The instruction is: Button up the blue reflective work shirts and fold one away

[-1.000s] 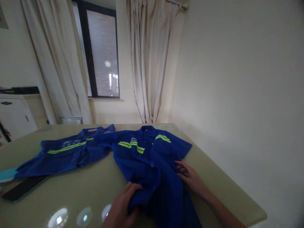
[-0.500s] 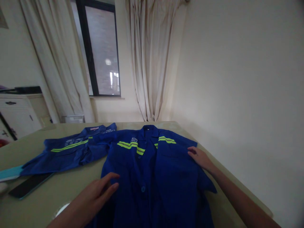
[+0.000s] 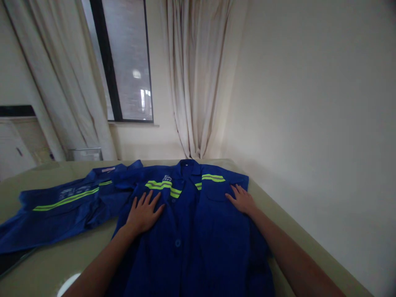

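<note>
A blue work jacket (image 3: pixel 185 222) with yellow-green reflective strips lies spread on the table, front up, its collar toward the far edge. My left hand (image 3: pixel 144 214) rests flat on the jacket's left chest, fingers spread just below the strip. On the opposite side of the chest, my right hand (image 3: pixel 241 199) lies with fingers stretched over the cloth near the sleeve. Neither hand grips the fabric. Part of the jacket's lower end runs out of view, and my forearms cover its sides.
A second blue work garment (image 3: pixel 71 206) with a reflective strip lies to the left, partly over a dark flat object (image 3: pixel 14 262). The pale green table (image 3: pixel 93 243) meets the wall (image 3: pixel 309 123) on the right. Curtains (image 3: pixel 198 82) hang beside a window (image 3: pixel 130 62).
My left hand has moved forward from the jacket's lower left and flattened onto its chest. My right hand has shifted inward and its fingers have spread. The view has turned slightly.
</note>
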Demonstrator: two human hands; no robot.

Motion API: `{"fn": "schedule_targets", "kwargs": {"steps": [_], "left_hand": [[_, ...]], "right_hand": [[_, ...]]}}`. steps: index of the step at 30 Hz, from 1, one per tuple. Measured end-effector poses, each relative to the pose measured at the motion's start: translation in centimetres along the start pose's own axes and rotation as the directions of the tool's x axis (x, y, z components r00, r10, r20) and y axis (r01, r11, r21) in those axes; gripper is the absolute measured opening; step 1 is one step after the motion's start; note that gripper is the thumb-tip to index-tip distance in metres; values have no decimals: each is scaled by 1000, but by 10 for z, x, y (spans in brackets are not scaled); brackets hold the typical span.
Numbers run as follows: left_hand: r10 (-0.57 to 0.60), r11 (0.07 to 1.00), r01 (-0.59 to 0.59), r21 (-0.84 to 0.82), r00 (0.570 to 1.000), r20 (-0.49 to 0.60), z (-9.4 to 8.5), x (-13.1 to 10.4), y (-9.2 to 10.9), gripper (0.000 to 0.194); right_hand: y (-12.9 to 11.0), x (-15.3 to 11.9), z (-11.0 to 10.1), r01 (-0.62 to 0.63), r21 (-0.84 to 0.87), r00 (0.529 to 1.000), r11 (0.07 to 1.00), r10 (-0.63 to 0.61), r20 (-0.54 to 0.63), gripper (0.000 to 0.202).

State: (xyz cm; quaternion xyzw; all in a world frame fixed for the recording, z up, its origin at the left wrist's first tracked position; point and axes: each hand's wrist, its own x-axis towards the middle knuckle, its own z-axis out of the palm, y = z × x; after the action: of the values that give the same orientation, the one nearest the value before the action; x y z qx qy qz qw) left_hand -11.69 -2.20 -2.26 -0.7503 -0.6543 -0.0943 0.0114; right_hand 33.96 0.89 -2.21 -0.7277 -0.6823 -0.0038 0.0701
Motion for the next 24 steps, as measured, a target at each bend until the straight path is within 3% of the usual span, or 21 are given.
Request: {"fn": "schedule_targets", "kwargs": {"steps": [4, 8, 11, 14, 17, 21, 24], "left_hand": [[-3, 1000, 2, -18, 1000, -27, 1, 24, -6, 65], [-9, 1000, 5, -29, 987, -160, -7, 31, -2, 56], [175, 982, -188, -34, 957, -233, -20, 25, 1, 52], [347, 935, -351, -58, 936, -63, -33, 18, 9, 56], [277, 960, -274, -62, 960, 50, -41, 19, 30, 44], [60, 997, -60, -49, 998, -2, -41, 24, 67, 36], [-41, 997, 40, -73, 999, -11, -39, 28, 80, 31]], "right_hand": [[2, 27, 0, -32, -28, 999, 999, 31, -37, 76], [-5, 34, -8, -54, -49, 950, 997, 37, -309, 58], [-21, 18, -24, 42, -20, 899, 999, -47, -434, 45], [-54, -14, -43, 239, 46, 912, 970, -208, -354, 38], [-100, -53, -56, 390, 140, 911, 910, -359, -204, 37], [-155, -86, -54, 304, 110, 952, 946, -300, -56, 43], [-170, -87, -48, 206, 102, 978, 973, -207, -8, 27]]}}
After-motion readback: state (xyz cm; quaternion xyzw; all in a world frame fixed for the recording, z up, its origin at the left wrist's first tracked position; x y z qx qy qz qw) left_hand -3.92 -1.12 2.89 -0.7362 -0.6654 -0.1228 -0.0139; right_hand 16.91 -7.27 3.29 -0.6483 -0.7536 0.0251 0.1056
